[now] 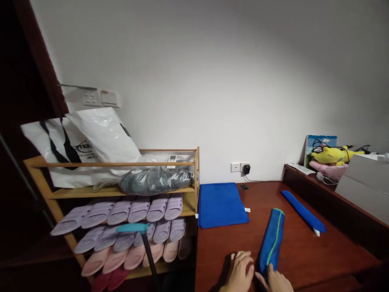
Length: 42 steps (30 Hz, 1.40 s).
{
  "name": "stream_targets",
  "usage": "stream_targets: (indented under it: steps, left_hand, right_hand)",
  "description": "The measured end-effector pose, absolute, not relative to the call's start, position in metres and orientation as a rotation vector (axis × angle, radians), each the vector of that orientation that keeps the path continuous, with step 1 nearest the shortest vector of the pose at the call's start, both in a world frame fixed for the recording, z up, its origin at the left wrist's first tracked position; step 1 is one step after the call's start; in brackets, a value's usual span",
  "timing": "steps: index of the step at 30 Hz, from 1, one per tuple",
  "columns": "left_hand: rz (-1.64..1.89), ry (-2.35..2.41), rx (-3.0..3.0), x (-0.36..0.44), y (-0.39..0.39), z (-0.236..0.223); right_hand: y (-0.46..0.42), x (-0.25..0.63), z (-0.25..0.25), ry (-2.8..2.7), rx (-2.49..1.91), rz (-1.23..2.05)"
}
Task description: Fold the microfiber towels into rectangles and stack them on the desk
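A blue cloth with a green edge, probably a towel, lies rolled up on the brown table in front of me. My right hand is at its near end, index finger on top and thumb along the left side. Just left of the roll, my left hand rests on the tabletop with bent fingers and nothing visible in it. Farther back lies a flat folded blue cloth with a white tag. To the right is a narrow folded blue cloth, also tagged.
A wooden rack at left carries several slippers, a white bag and a plastic-wrapped dark bundle. A blue-topped pole stands before it. A raised ledge at right holds a yellow plush and a white box.
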<state>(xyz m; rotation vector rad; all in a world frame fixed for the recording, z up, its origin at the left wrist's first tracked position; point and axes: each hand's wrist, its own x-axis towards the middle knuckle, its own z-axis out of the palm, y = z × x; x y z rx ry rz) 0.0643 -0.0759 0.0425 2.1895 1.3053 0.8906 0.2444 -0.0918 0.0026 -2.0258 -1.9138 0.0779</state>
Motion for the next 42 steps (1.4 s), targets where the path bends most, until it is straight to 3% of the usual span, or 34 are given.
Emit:
stream_targets:
  steps: [4,6,12,19,24,30,42]
  left_hand:
    - [0.866,1.346,2.131,0.057,-0.085,0.061]
    - [0.792,1.316,2.157,0.054,-0.090,0.064]
    - [0.519,1.228,2.286,0.061,-0.092,0.051]
    - [0.399,1.421,2.305,0.078,-0.082,0.039]
    - [0.469,1.415,2.309,0.096,-0.080,0.046]
    - [0.477,1.090,2.462,0.118,-0.078,0.039]
    - [0.524,1.439,2.020,0.126,-0.066,0.046]
  right_hand:
    - [-0.087,0.242,0.030,-1.702,-1.816,0.716]
    - [-0.076,0.252,0.042,-1.599,-1.809,0.838]
    - [-0.048,0.273,0.046,-1.512,-2.215,0.581]
    - [-0.048,0.261,0.027,-1.764,-2.255,0.434]
    - [-0.050,0.274,0.021,-1.726,-2.165,0.644]
    - [-0.055,0.281,0.021,-1.712,-2.047,0.773]
    - [-0.068,0.280,0.044,-1.234,-1.405,1.091]
